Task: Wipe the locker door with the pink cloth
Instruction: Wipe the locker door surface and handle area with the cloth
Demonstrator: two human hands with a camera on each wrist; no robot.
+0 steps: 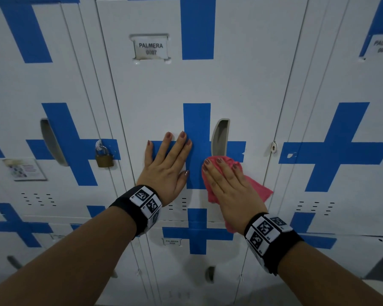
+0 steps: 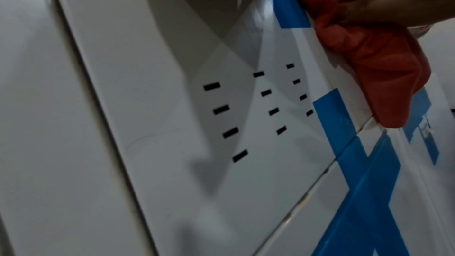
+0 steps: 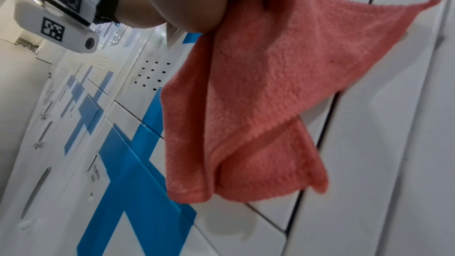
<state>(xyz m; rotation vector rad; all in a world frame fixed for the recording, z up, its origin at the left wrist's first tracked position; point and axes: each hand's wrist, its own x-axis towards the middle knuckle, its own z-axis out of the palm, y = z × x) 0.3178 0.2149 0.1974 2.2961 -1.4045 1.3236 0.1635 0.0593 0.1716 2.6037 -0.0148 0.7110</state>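
The locker door (image 1: 241, 89) is white with a blue cross and fills the middle of the head view. My left hand (image 1: 170, 160) lies flat on it with straight, spread fingers, just left of the cross's upright. My right hand (image 1: 228, 184) presses the pink cloth (image 1: 259, 191) flat against the door below the recessed handle (image 1: 219, 138). Bunched cloth shows past the fingertips, and loose corners hang out to the right and below the wrist. In the right wrist view the pink cloth (image 3: 258, 94) droops from under the palm. The left wrist view shows the pink cloth (image 2: 384, 69) bunched under my right hand (image 2: 393, 7).
A name label (image 1: 150, 48) sits high on the door. The neighbouring left locker carries a brass padlock (image 1: 104, 156). Vent slots (image 2: 246, 108) lie below my hands, above the seam to the lower locker (image 1: 186, 261). More lockers stand on both sides.
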